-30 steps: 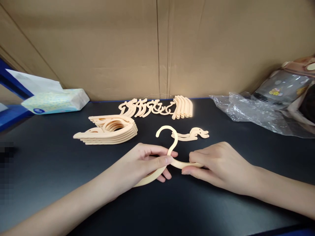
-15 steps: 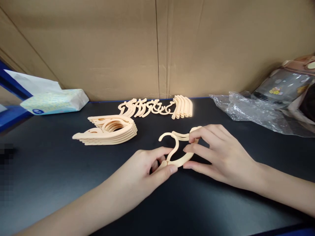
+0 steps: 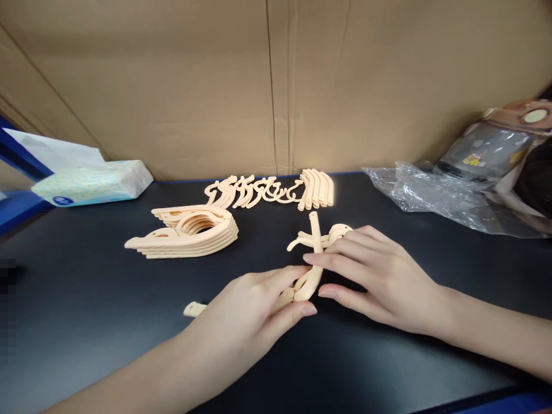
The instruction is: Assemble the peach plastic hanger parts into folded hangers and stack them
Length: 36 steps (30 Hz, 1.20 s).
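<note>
My left hand is closed on a cream plastic folding hanger, thumb and fingers pinching it near its middle joint. One hanger arm stands upward, away from me; the other passes under my left hand, and its end pokes out at the left. My right hand grips the raised arm at its curved base, the index finger lying across it and the thumb close below. Just behind my right fingers lie other cream hanger pieces, partly covered by that hand.
A stack of folded hangers lies at left on the black table. Loose hooks and a row of arm pieces sit at the back. Around them are a tissue pack, clear plastic bag and bottle.
The held hanger's right arm has swung up to point away from me, and its left end now shows beyond my left hand. My right hand has stayed against it. The view shifted slightly.
</note>
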Motion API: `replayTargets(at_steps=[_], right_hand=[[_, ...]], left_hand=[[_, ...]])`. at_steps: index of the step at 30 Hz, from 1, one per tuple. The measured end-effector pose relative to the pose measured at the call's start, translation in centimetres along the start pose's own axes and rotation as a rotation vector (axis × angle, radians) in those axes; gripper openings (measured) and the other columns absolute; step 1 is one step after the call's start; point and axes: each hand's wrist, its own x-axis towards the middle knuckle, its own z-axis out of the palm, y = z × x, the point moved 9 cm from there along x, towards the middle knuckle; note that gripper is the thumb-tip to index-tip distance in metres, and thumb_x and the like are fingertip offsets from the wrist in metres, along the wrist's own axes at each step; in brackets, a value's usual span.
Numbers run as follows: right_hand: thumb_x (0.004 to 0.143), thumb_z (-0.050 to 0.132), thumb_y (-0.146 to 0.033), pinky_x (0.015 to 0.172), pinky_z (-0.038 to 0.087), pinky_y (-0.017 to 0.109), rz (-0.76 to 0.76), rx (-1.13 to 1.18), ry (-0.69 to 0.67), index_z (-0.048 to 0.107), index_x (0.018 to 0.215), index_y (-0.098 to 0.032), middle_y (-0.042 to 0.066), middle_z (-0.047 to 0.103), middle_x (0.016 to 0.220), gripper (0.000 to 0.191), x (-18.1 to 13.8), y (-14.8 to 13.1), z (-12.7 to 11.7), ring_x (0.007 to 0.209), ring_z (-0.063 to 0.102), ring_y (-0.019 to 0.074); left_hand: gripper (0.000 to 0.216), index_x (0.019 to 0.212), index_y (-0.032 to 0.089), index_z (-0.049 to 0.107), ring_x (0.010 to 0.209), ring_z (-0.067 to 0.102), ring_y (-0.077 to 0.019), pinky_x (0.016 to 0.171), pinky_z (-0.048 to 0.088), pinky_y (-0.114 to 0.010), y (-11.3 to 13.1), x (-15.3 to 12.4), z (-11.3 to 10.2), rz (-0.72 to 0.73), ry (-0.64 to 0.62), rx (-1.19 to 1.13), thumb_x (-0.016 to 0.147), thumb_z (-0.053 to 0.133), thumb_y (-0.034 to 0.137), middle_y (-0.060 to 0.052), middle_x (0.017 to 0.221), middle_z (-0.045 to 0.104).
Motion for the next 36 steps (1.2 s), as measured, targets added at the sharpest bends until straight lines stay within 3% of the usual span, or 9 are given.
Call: replayTargets(at_steps=[3,6,13,20,26,36], right_hand=[[0.098,0.049,-0.035,0.080,0.040,0.032,0.042,0.059,-0.034,0.064,0.105,-0.016,0.006,0.067,0.097,0.026,0.0,0.4,0.3,0.091,0.058,0.0187],[0.099,0.046,-0.033,0.074,0.038,0.033,0.094,0.057,-0.051,0.064,0.096,-0.017,0.006,0.064,0.092,0.025,0.0,1.2,0.5,0.084,0.056,0.0185],[0.095,0.048,-0.021,0.071,0.036,0.033,0.187,0.035,-0.140,0.058,0.087,-0.018,0.002,0.059,0.085,0.013,-0.1,2.4,1.4,0.077,0.051,0.0168],[0.084,0.051,-0.009,0.069,0.040,0.029,0.177,0.023,-0.142,0.055,0.086,-0.017,0.002,0.059,0.081,0.009,-0.1,2.2,1.4,0.074,0.052,0.0164],[0.086,0.049,-0.008,0.075,0.045,0.031,0.116,-0.030,-0.154,0.060,0.101,-0.016,0.004,0.066,0.093,0.020,-0.3,2.2,1.6,0.083,0.059,0.0192],[0.088,0.049,-0.009,0.077,0.046,0.034,0.062,-0.122,-0.225,0.063,0.096,-0.014,0.006,0.063,0.090,0.018,-0.5,2.2,2.0,0.085,0.058,0.0213]], left_hand=[[0.021,0.110,0.024,0.060,0.066,0.058,-0.0118,0.056,0.035,-0.020,0.7,-0.5,0.3,0.091,0.004,0.117,0.093,0.057,0.038,0.004,0.085,0.065],[0.033,0.123,0.025,0.055,0.072,0.060,-0.0135,0.061,0.039,-0.022,1.6,-0.8,0.5,0.225,0.023,0.249,0.091,0.062,0.030,0.003,0.088,0.066],[0.017,0.109,0.019,0.061,0.078,0.053,-0.0169,0.067,0.040,-0.028,3.0,-1.1,0.1,0.464,0.095,0.411,0.094,0.057,0.026,0.000,0.087,0.063],[0.016,0.107,0.020,0.062,0.083,0.055,-0.0182,0.071,0.038,-0.032,3.0,-1.0,-0.5,0.469,0.163,0.489,0.093,0.059,0.027,0.000,0.093,0.064],[0.016,0.108,0.020,0.062,0.083,0.055,-0.0176,0.072,0.039,-0.031,2.6,-0.7,-1.1,0.448,0.182,0.492,0.097,0.051,0.023,-0.001,0.095,0.064],[0.017,0.101,0.020,0.065,0.082,0.053,-0.0175,0.072,0.041,-0.029,2.0,-0.3,-1.1,0.436,0.161,0.475,0.098,0.048,0.020,-0.002,0.093,0.062]])
